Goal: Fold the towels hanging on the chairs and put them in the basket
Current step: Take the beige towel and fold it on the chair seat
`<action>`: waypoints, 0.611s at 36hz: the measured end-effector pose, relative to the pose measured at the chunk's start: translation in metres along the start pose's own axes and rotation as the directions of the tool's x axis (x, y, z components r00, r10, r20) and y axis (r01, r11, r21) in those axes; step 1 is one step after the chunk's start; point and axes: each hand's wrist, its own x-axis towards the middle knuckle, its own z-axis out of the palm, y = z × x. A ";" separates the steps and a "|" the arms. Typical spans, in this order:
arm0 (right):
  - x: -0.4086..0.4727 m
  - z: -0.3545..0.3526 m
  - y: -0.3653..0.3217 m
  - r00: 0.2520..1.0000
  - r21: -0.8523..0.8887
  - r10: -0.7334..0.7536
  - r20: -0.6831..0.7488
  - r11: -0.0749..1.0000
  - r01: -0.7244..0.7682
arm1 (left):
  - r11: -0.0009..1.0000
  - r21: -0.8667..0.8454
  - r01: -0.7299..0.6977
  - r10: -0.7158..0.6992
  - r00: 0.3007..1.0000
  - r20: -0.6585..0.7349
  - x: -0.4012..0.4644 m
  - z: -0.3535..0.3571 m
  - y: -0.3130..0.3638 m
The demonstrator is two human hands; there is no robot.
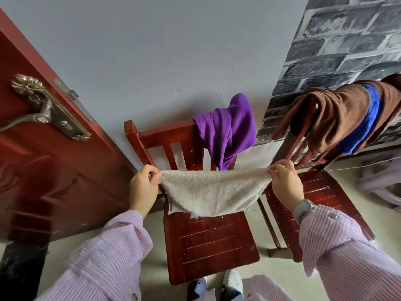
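Head view. The left hand (144, 187) and the right hand (286, 185) each pinched one upper corner of a beige towel (213, 192), the fingers (155, 173) of the left hand curled over its corner and the thumb and fingers of the right hand closed on the opposite corner. The towel was stretched between the two sets of fingers and sagged below them in a shallow curve, its lower edge reaching the seat of a red wooden chair (208, 242) that stood beneath and beyond the hands. Above and between the fingertips, a purple towel (227, 129) hung over the top rail of that chair's back, its lowest fold ending just behind the upper edge of the beige towel. Up and to the right of the right-hand fingers, a brown towel (338, 114) lay over the back of a second red chair (319, 192), with a blue towel (366, 124) showing from under it. Both forearms wore pink striped sleeves (112, 257), and a grey wristwatch (303, 210) sat on the right wrist. To the left of the left-hand fingers stood a red door (43, 170) with a metal lever handle (41, 107); a brick-patterned wall (347, 40) rose at upper right.
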 end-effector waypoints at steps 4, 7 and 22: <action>-0.007 0.014 -0.002 0.997 0.129 -0.056 -0.052 0.990 0.062 | 0.999 -0.039 -0.016 0.012 0.996 -0.086 -0.008 0.004 -0.007; -0.025 0.031 0.012 0.994 0.199 -0.098 -0.051 0.974 0.107 | 0.998 -0.048 -0.042 0.038 0.996 -0.087 -0.029 0.013 -0.033; -0.165 0.173 0.166 0.746 -0.140 0.247 0.618 0.969 -0.204 | 0.896 0.439 0.060 -0.295 0.821 0.489 -0.171 0.133 -0.205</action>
